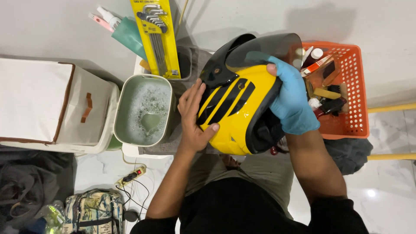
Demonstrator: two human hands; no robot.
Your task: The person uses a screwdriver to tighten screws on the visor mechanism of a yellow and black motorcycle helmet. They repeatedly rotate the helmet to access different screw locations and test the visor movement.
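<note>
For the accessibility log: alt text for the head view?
A person holds a yellow helmet with black stripes and a dark visor, bare left hand and blue-gloved right hand gripping its sides. A tub of soapy water sits left, an orange basket right.

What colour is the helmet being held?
Yellow with black stripes, helmet, seen in the head view.
</note>
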